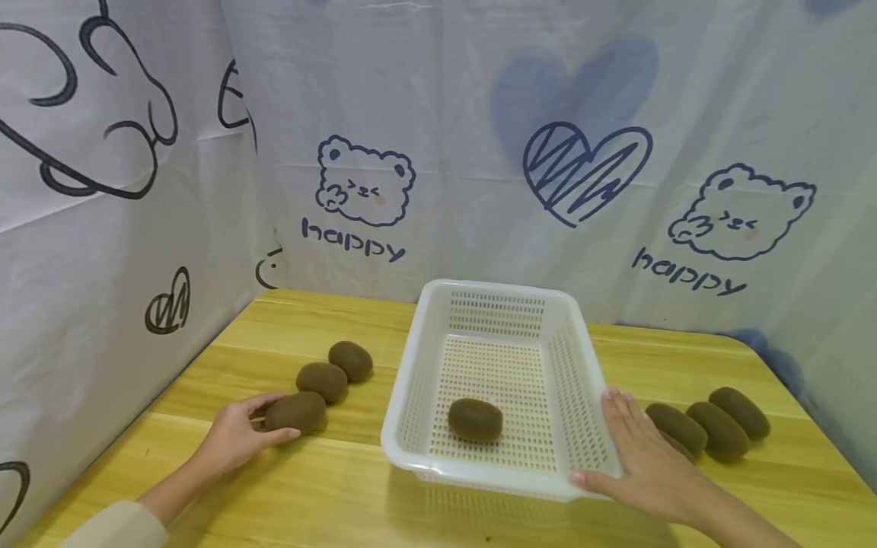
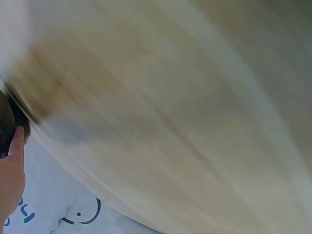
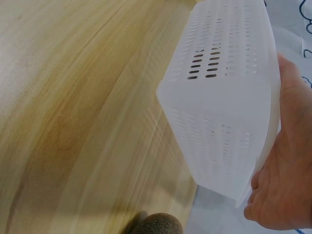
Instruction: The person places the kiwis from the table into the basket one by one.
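Observation:
On the left side of the table, my left hand (image 1: 231, 435) grips the nearest of three brown kiwis (image 1: 296, 412), its thumb along the near side and its fingers at the far side. The left wrist view catches only part of this hand (image 2: 12, 170) against the dark fruit (image 2: 6, 122). A white perforated plastic basket (image 1: 503, 478) stands in the middle with one kiwi (image 1: 476, 420) lying inside. My right hand (image 1: 647, 464) rests on the basket's near right corner, fingers extended along the right rim and thumb on the front rim.
Two more kiwis (image 1: 322, 381) (image 1: 350, 361) lie in a slanting row behind the gripped one. Several kiwis (image 1: 718, 431) sit close together right of the basket, one partly hidden by my right hand. A printed white curtain (image 1: 466, 228) hangs behind the wooden table (image 1: 329, 495).

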`<state>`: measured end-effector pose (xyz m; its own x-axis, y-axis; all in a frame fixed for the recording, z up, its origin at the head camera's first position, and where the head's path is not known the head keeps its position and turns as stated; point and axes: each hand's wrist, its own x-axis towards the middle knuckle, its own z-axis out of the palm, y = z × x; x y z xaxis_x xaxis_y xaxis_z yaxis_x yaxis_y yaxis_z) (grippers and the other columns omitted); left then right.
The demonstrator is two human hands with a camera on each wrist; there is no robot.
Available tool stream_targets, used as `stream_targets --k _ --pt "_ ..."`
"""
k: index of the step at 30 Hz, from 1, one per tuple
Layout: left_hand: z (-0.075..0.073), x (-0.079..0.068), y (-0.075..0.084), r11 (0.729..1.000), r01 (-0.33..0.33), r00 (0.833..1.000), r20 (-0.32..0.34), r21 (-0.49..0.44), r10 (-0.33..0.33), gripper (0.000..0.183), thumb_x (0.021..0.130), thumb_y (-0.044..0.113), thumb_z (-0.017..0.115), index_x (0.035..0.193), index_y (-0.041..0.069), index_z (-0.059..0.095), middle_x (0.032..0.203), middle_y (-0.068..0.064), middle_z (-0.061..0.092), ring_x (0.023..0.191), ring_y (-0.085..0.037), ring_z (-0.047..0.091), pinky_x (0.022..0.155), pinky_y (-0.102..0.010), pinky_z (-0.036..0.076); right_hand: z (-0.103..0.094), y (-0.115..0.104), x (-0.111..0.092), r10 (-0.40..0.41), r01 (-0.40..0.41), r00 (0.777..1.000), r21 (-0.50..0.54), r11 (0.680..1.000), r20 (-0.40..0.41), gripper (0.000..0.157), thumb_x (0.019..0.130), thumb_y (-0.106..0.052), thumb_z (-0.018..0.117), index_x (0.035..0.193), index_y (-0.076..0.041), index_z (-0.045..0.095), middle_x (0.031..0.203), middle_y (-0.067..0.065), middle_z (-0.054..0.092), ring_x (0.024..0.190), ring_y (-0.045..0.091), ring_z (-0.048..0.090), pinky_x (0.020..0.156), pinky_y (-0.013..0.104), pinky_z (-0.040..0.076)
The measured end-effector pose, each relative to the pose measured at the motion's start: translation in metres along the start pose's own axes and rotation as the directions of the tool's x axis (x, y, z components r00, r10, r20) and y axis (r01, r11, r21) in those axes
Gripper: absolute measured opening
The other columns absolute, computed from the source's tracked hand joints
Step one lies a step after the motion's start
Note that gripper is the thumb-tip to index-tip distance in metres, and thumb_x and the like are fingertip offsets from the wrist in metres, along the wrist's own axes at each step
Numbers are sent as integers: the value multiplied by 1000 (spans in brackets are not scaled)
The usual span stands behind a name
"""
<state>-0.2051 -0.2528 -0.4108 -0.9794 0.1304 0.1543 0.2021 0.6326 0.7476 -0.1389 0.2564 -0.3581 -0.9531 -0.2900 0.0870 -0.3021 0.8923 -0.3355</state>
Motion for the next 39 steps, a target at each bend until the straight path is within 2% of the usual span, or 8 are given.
stream_targets --k 4,11,19,26,34,39 --pt "1 1 9 999 0 1000 -4 -53 0 63 74 22 78 122 -10 53 121 -31 56 104 -38 62 76 -26 57 0 0 0 -7 7 1000 -1 1000 -6 109 77 -54 64 144 11 9 151 32 5 138 50 11 112 60 11" --pt "6 3 21 995 -27 999 -31 -95 24 60 74 17 78 122 -11 54 121 -30 57 106 -37 61 78 -25 56 -1 0 1 0 0 1000 3 1000 7 109 77 -54 64 144 11 9 151 32 6 138 50 11 107 64 17" --pt "10 7 39 989 -59 998 -26 -134 56 63 75 18 77 126 -9 51 126 -29 54 111 -38 58 82 -27 55 -1 -1 0 0 0 1000 -8 1000 2 109 76 -55 64 144 11 9 151 31 6 138 49 11 108 63 17" --pt "13 12 55 975 -69 998 -11 -210 69 62 76 17 76 127 -7 51 129 -27 52 115 -38 55 84 -25 54 -1 -1 0 -7 7 1000 -12 1000 -10 109 76 -55 65 145 10 10 151 31 7 138 49 12 108 64 19" --pt "19 19 83 971 -91 996 -34 -220 85 59 76 19 76 126 -3 54 126 -22 57 109 -31 60 78 -13 52 -1 -1 0 -5 5 1000 -20 1000 -21 109 76 -55 64 144 10 10 151 31 7 139 48 11 109 62 18" --pt "27 26 100 954 -128 992 -34 -270 123 57 75 15 77 125 -3 55 125 -21 57 107 -30 60 78 -14 52 -1 -1 0 -3 3 1000 -18 1000 -20 109 76 -55 65 144 10 11 151 31 8 139 48 11 108 63 19"
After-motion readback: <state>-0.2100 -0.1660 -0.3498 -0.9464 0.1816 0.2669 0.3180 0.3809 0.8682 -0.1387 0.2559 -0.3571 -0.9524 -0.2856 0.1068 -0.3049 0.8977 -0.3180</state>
